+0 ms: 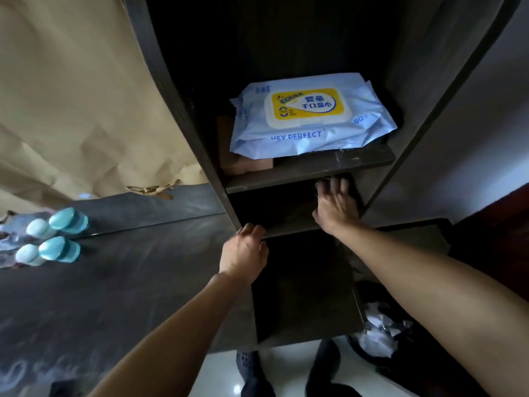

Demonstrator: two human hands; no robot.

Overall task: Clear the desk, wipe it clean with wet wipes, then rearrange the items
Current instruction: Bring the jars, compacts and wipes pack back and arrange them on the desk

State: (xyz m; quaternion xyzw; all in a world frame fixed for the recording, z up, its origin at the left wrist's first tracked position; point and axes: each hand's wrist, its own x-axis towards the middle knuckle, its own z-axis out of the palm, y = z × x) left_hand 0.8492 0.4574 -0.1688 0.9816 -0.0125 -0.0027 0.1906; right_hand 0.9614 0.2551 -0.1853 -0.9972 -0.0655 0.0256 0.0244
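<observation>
Near the centre of the frame, the left hand (243,250) curled its fingers over the front edge of a dark lower shelf (286,222), gripping it. To its right, the right hand (337,204) lay flat and spread inside the same compartment, fingertips lost in shadow, so what they touched could not be told. The pack of wet wipes (312,113) lay above on the upper shelf (315,170), partly over a brown box (243,164). The dark desk (128,282) filled the left of the frame.

The person has bare forearms (183,319) and wears dark shoes (249,368), the left one dotted with small holes.
</observation>
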